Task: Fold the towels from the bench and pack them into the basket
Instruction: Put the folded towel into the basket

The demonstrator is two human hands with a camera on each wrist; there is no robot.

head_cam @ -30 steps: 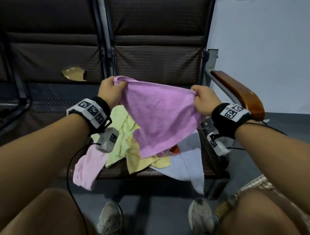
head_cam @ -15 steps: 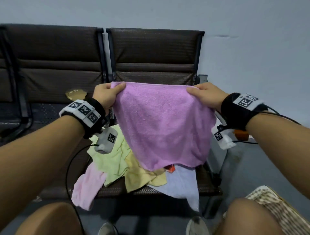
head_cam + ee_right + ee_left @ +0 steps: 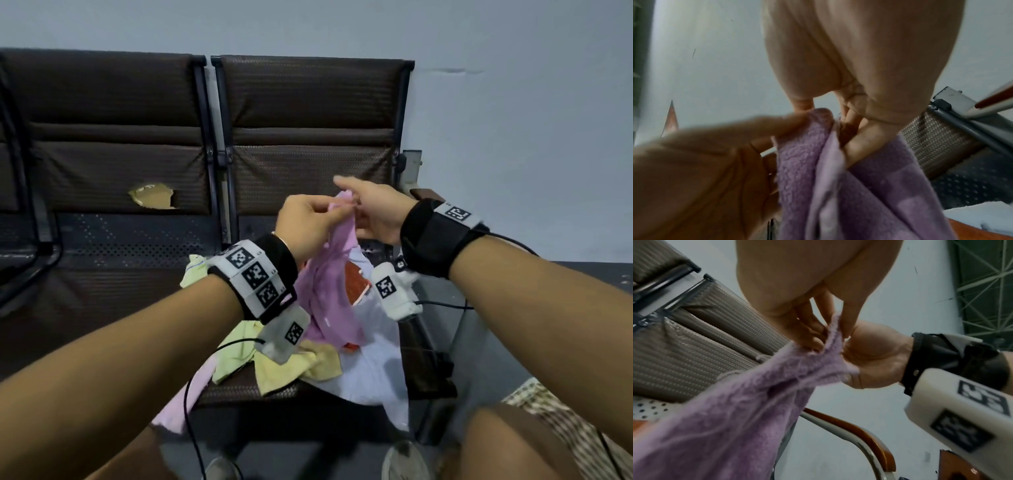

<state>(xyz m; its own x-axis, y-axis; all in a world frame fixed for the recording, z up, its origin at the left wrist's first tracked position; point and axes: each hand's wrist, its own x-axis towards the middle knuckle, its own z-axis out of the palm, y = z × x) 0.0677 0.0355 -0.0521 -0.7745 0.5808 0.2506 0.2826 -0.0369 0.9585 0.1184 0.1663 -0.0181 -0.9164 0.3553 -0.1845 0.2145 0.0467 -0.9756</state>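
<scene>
My left hand [image 3: 325,214] and right hand [image 3: 363,210] meet above the bench seat and pinch the top corners of the purple towel [image 3: 330,291] together. The towel hangs doubled in a narrow strip below them. In the left wrist view my left fingers [image 3: 813,337] pinch the towel's [image 3: 735,410] upper edge against the right hand [image 3: 875,360]. In the right wrist view the right fingers [image 3: 859,142] curl on the towel [image 3: 807,170], with the left hand [image 3: 715,162] blurred beside it. The right index finger sticks out straight. The woven basket [image 3: 561,421] shows at the lower right.
A loose pile lies on the bench seat [image 3: 428,370]: a green-yellow towel [image 3: 236,346], a yellow towel [image 3: 294,370], a white towel [image 3: 370,370], a pink towel [image 3: 191,394] hanging off the front edge, something red [image 3: 356,281]. A wooden armrest [image 3: 859,431] is at the right.
My hands have come together from wide apart, bringing the towel's two top corners to meet. The towel went from spread flat to hanging doubled.
</scene>
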